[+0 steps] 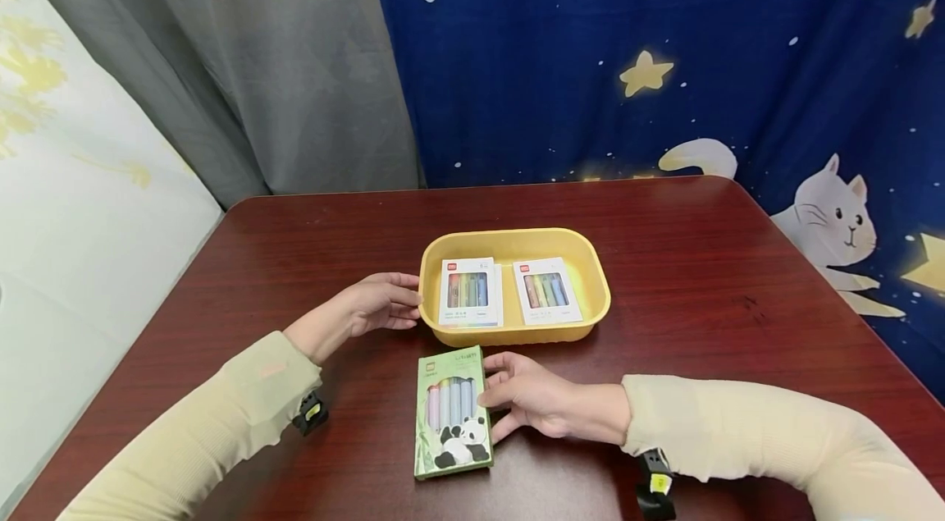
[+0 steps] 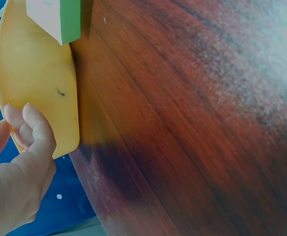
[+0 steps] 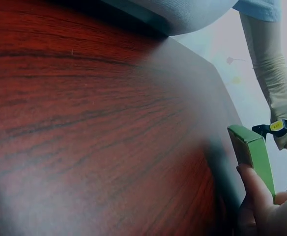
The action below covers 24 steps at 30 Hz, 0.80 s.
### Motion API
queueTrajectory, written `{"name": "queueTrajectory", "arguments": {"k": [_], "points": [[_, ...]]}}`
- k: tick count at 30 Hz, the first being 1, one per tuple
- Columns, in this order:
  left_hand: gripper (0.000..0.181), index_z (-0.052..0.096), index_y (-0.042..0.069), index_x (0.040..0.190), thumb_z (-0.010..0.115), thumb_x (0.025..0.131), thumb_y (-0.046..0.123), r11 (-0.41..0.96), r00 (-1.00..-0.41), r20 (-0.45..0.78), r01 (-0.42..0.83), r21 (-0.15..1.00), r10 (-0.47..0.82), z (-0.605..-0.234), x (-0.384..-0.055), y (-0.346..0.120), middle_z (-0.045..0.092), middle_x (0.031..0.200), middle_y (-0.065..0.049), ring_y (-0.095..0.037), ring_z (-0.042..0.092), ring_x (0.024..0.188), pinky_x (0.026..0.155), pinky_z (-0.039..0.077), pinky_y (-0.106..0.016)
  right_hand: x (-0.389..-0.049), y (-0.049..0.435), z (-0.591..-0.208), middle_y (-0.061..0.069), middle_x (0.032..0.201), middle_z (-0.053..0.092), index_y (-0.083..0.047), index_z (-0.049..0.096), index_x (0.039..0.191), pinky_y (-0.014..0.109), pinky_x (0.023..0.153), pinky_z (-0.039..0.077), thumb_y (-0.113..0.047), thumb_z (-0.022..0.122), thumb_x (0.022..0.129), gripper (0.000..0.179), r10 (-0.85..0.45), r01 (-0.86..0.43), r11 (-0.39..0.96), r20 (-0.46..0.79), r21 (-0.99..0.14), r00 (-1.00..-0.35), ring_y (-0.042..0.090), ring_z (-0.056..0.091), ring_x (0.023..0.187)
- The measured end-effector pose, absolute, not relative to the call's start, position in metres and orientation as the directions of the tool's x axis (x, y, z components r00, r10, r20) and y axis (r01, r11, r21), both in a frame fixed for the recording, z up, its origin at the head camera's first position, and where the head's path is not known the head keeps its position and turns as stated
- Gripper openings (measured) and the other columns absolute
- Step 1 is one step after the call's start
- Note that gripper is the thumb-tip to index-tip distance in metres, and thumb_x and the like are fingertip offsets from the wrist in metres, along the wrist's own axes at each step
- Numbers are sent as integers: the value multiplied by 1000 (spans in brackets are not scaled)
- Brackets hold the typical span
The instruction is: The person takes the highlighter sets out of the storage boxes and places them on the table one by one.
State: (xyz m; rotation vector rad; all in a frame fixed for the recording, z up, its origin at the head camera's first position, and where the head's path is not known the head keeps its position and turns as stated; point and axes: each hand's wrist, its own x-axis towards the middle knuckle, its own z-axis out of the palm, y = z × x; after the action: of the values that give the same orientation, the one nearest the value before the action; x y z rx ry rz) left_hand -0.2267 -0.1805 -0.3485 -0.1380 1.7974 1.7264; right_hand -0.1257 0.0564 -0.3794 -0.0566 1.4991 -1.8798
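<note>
My right hand (image 1: 527,396) grips the right edge of a green crayon box (image 1: 454,455) with a panda picture and a window showing several coloured sticks. The thumb lies on its front face, and the box is just in front of a yellow plastic tray (image 1: 546,335). In the right wrist view, the green box (image 3: 264,164) shows edge-on, tilted above the table. My left hand (image 1: 380,306) touches the tray's left end with loosely bent fingers. Two white crayon boxes (image 1: 470,316) (image 1: 548,313) lie side by side in the tray, windows up.
All this is on a dark red wooden table (image 1: 701,283). A blue curtain (image 1: 531,53) with stars and a white cat hangs behind it, beside a grey curtain (image 1: 295,53). Each sleeve carries a small black wrist camera (image 1: 310,413) (image 1: 655,484).
</note>
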Motion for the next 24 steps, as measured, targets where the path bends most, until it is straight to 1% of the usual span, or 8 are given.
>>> {"name": "queueTrajectory", "arguments": {"k": [6, 14, 19, 24], "points": [[46, 32, -6, 132, 49, 90, 0, 132, -792, -504, -491, 861, 343, -349, -226, -181, 60, 77, -4, -11, 60, 66, 67, 53, -26, -123, 52, -387, 17, 97, 54, 9, 20, 129, 53, 70, 52, 14, 48, 80, 56, -523, 509, -74, -401, -858, -752, 23, 62, 82], [46, 32, -5, 132, 50, 89, 1, 128, -795, -501, -489, 863, 341, -349, -227, -181, 60, 79, -4, -11, 60, 67, 67, 53, -26, -121, 48, -390, 13, 92, 48, 9, 17, 134, 50, 65, 53, 12, 53, 81, 64, -489, 493, -53, -408, -868, -771, 20, 58, 79], [46, 32, -5, 132, 50, 89, 1, 128, -793, -499, -488, 864, 348, -350, -228, -182, 60, 79, -4, -11, 60, 67, 67, 53, -27, -118, 48, -389, 12, 89, 47, 9, 18, 134, 49, 63, 54, 11, 54, 81, 63, -493, 474, -24, -402, -880, -771, 20, 58, 78], [47, 32, -5, 132, 49, 89, 1, 126, -792, -499, -488, 864, 354, -350, -228, -182, 60, 78, -4, -11, 60, 67, 67, 53, -26, -116, 50, -387, 13, 91, 44, 9, 18, 133, 48, 62, 54, 13, 52, 80, 63, -505, 471, -6, -404, -882, -763, 22, 55, 79]]}}
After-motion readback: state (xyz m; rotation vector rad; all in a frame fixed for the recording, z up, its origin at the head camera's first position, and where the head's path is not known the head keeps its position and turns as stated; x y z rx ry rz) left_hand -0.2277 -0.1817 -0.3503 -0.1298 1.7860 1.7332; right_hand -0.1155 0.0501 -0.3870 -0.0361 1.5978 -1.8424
